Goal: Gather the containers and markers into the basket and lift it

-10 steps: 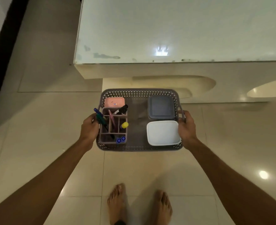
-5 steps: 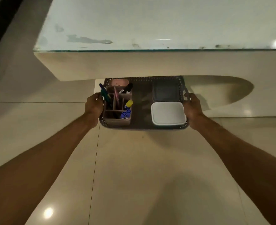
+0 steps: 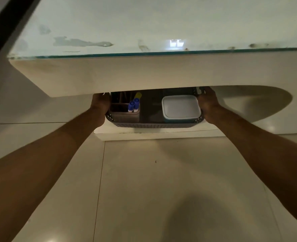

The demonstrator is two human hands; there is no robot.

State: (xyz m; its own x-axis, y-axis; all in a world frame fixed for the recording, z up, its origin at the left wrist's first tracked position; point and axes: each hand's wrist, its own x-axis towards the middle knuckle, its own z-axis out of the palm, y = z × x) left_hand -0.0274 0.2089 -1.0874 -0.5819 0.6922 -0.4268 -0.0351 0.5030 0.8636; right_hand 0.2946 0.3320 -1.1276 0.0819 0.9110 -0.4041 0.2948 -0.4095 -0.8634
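Observation:
A grey perforated basket [image 3: 153,125] sits half under the overhanging table top, above a low white shelf. My left hand [image 3: 100,103] grips its left side and my right hand [image 3: 207,103] grips its right side. Inside, a white lidded container [image 3: 180,107] lies at the right. A brown divided organiser [image 3: 125,113] stands at the left, holding two blue-capped markers [image 3: 133,105] and a yellow-capped marker [image 3: 138,95]. The basket's far half and whatever lies in it are hidden by the table edge.
The glass-topped white table [image 3: 144,74] overhangs the basket, its thick front edge just above my hands. A low white shelf [image 3: 158,135] lies under the basket. An arched cut-out [image 3: 259,105] opens to the right. Glossy beige floor tiles [image 3: 144,189] spread below.
Both hands have carried the basket forward, further under the table top. The far containers and most markers have gone out of sight behind the table edge. My view has come lower and closer.

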